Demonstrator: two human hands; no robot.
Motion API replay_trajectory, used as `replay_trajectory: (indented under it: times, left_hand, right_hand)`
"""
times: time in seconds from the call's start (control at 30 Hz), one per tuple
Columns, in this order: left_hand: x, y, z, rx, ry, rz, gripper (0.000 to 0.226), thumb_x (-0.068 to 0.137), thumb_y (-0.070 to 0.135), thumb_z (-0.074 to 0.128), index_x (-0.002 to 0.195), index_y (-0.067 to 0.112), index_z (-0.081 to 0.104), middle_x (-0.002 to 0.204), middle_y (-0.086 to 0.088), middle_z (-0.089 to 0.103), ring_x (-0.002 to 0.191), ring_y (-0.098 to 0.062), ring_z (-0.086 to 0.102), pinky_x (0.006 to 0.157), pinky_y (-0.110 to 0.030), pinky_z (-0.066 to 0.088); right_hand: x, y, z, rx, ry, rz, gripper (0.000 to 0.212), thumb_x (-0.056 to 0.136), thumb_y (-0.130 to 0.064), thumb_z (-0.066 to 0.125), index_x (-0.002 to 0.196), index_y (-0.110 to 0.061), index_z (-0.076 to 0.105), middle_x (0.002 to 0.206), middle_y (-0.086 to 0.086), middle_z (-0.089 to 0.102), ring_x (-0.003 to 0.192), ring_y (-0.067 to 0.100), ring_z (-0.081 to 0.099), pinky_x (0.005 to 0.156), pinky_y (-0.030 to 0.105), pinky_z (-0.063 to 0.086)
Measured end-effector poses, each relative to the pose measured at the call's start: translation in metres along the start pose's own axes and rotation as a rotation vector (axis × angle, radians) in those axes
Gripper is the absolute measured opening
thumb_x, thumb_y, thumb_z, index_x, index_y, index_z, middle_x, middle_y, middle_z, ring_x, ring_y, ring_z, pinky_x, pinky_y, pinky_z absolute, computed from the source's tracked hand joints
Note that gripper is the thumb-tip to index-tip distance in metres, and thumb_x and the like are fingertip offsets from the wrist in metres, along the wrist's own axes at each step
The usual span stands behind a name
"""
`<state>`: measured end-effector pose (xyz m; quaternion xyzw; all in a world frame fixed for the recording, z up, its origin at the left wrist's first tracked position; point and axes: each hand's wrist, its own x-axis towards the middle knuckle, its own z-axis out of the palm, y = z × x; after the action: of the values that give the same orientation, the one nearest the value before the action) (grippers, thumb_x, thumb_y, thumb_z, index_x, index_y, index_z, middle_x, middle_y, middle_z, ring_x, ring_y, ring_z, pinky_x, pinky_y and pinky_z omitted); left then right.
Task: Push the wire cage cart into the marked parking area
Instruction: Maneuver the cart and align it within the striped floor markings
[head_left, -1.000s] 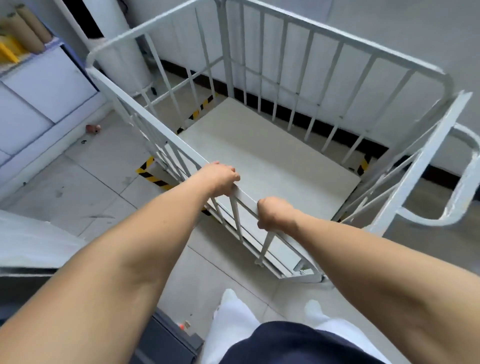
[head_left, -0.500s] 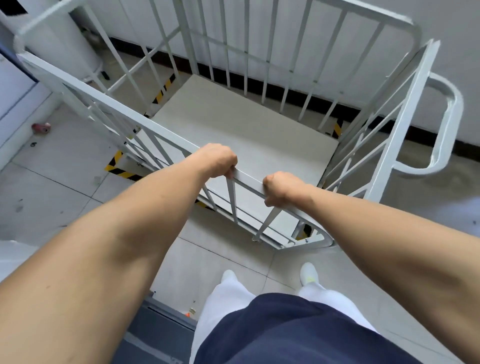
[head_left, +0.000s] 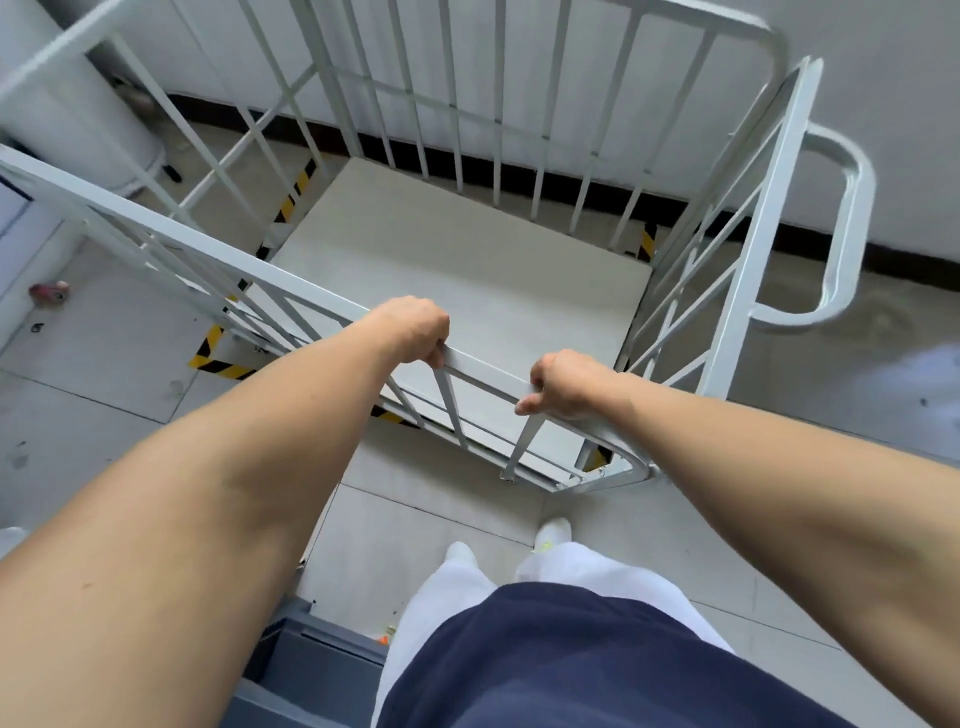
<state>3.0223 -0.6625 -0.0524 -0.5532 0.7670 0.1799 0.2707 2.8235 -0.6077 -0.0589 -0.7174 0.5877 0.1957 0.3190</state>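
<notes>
The white wire cage cart (head_left: 457, 249) stands in front of me with an empty flat deck and barred sides. My left hand (head_left: 415, 330) grips the near top rail (head_left: 171, 239), fingers curled over it. My right hand (head_left: 566, 384) grips the same rail further right, thumb under the bar. Yellow-and-black floor tape (head_left: 221, 364) marks the parking area; pieces of it show at the cart's left, under its near edge and at the far right corner by the wall. The cart's deck lies over most of the taped outline.
A white wall with a black skirting (head_left: 883, 254) runs close behind the cart. A white cylinder (head_left: 67, 104) stands at the far left. A looped handle (head_left: 841, 228) sticks out from the cart's right side. A small red object (head_left: 49, 291) lies on the left floor. A grey box (head_left: 317, 670) sits by my legs.
The cart has rolled forward and towards the wall, and I have stepped after it. Both hands keep their grip on the rail, which now lies more level in view.
</notes>
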Motion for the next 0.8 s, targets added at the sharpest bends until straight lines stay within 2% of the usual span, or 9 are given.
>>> replay_trajectory:
  times: [0.1,0.17,0.23,0.4,0.6,0.7,0.73,0.8]
  left_hand:
    - [0.003,0.001,-0.006,0.014,-0.028,0.012,0.026,0.082,0.027,0.073,0.104,0.015,0.073,0.105,-0.008,0.069,0.095,-0.030,0.063,0.070,-0.026,0.040]
    - [0.004,0.001,-0.008,0.029,-0.042,0.035,0.026,0.081,0.029,0.073,0.104,0.015,0.073,0.105,-0.008,0.070,0.098,-0.030,0.064,0.070,-0.026,0.041]
    - [0.005,0.000,-0.010,0.052,-0.055,0.054,0.027,0.082,0.031,0.072,0.104,0.016,0.073,0.105,-0.008,0.070,0.095,-0.029,0.063,0.069,-0.026,0.041]
    - [0.004,0.001,-0.017,0.113,-0.085,0.106,0.030,0.083,0.033,0.071,0.106,0.015,0.072,0.105,-0.010,0.068,0.082,-0.026,0.053,0.066,-0.027,0.038]
    - [0.002,-0.001,-0.012,0.120,-0.069,0.113,0.029,0.085,0.031,0.069,0.105,0.011,0.072,0.106,-0.012,0.068,0.081,-0.027,0.053,0.066,-0.028,0.039]
    - [0.003,0.000,-0.011,0.096,-0.064,0.086,0.028,0.085,0.029,0.070,0.104,0.010,0.072,0.104,-0.013,0.068,0.080,-0.027,0.054,0.067,-0.027,0.040]
    - [0.003,0.000,-0.011,0.085,-0.064,0.078,0.028,0.084,0.029,0.070,0.104,0.009,0.072,0.103,-0.013,0.069,0.080,-0.028,0.054,0.067,-0.028,0.040]
    - [0.002,0.001,-0.009,0.075,-0.048,0.069,0.026,0.084,0.028,0.071,0.103,0.009,0.073,0.102,-0.013,0.069,0.080,-0.028,0.055,0.067,-0.027,0.041]
  right_hand:
    - [-0.006,0.017,-0.005,0.003,-0.053,0.012,0.057,0.086,-0.053,0.058,0.102,0.000,0.067,0.095,0.017,0.067,0.092,0.032,0.061,0.073,0.031,0.045]
    - [-0.009,0.023,-0.005,0.014,-0.081,0.040,0.056,0.087,-0.054,0.057,0.092,0.002,0.063,0.085,0.015,0.060,0.082,0.029,0.054,0.069,0.029,0.040]
    - [-0.010,0.022,-0.003,0.014,-0.091,0.068,0.049,0.089,-0.053,0.055,0.082,-0.004,0.057,0.082,0.013,0.056,0.079,0.028,0.050,0.067,0.027,0.037]
    - [-0.014,0.011,-0.004,-0.002,-0.105,0.121,0.041,0.092,-0.049,0.052,0.087,-0.007,0.049,0.078,0.010,0.051,0.082,0.027,0.045,0.070,0.027,0.034]
    - [-0.012,0.004,-0.004,-0.026,-0.102,0.151,0.038,0.093,-0.044,0.053,0.090,-0.006,0.053,0.081,0.009,0.050,0.084,0.027,0.046,0.072,0.027,0.035]
    - [-0.012,0.003,-0.006,-0.062,-0.087,0.125,0.041,0.094,-0.044,0.052,0.100,-0.004,0.060,0.086,0.010,0.050,0.083,0.026,0.046,0.072,0.028,0.035]
    - [-0.011,0.005,-0.005,-0.067,-0.085,0.121,0.043,0.094,-0.044,0.052,0.099,-0.002,0.060,0.084,0.009,0.050,0.083,0.027,0.046,0.072,0.028,0.035]
    - [-0.010,0.006,-0.003,-0.073,-0.073,0.117,0.041,0.094,-0.044,0.052,0.084,-0.004,0.055,0.078,0.010,0.051,0.082,0.027,0.046,0.071,0.028,0.035]
